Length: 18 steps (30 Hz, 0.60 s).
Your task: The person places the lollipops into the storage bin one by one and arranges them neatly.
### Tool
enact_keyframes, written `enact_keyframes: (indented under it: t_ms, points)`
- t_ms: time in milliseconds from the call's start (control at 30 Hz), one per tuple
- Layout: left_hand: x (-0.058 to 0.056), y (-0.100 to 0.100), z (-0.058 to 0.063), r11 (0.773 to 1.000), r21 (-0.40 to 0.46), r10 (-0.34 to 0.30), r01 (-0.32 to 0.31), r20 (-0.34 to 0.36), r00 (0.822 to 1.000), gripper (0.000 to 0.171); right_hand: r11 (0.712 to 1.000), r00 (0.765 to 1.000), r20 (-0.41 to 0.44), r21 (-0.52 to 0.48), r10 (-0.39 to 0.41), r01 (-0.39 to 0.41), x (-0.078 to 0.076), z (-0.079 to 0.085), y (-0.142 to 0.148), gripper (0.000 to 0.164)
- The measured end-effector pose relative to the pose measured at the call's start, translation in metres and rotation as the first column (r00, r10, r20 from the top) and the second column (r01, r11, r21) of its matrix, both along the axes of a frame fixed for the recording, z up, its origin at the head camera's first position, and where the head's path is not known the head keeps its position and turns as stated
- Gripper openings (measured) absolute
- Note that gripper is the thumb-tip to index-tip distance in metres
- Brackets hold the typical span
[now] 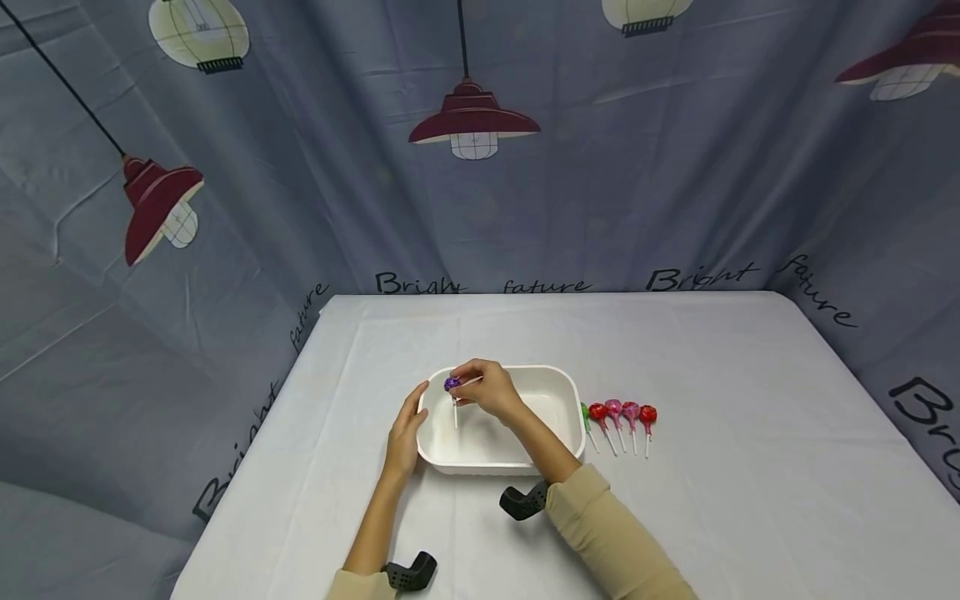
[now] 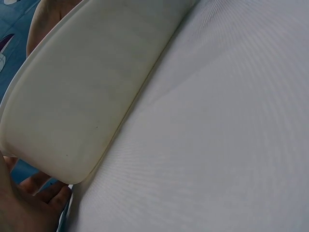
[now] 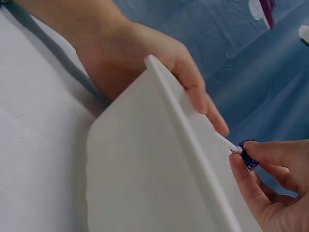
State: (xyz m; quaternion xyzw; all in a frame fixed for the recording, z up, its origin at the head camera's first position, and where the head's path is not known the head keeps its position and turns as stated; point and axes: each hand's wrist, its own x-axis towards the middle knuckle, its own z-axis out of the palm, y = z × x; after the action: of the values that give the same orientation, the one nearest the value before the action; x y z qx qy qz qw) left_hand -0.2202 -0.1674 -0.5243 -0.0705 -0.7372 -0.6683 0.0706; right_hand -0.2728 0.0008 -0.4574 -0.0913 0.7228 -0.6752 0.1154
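Note:
A white tray stands on the table in the head view. At its left end the left hand holds the wall, fingers along the outside and thumb at the rim. Over the tray's left part the right hand pinches a purple-wrapped lollipop by its head, the white stick pointing down. The right wrist view shows thumb and fingertips around the purple wrapper, close to the left hand's fingers. In the left wrist view, the tray's outer wall fills the upper left.
Right of the tray lies a row of several lollipops, among them a green one, a pink one and a red one, sticks toward the person. A white cloth covers the table. Behind it hangs a grey-blue curtain printed with lamps.

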Motion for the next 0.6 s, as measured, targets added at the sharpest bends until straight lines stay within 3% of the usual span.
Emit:
enact_keyframes:
  t_ms: [100,233,600]
  points:
    - [0.000,0.000,-0.003,1.000,-0.020,0.001,-0.002,-0.052,0.999,0.044,1.000,1.000,0.005,0.021,0.004,-0.004,0.000,-0.003,-0.007,0.025]
    - [-0.001,0.000,-0.003,1.000,-0.026,0.001,-0.003,-0.064,0.998,0.044,0.999,1.000,0.021,0.037,-0.008,0.007,0.001,-0.008,-0.014,0.025]
    - [0.000,-0.003,0.006,0.999,0.009,-0.032,0.031,0.066,0.997,0.043,0.999,0.993,0.121,0.034,-0.014,0.010,-0.001,-0.025,-0.024,0.027]
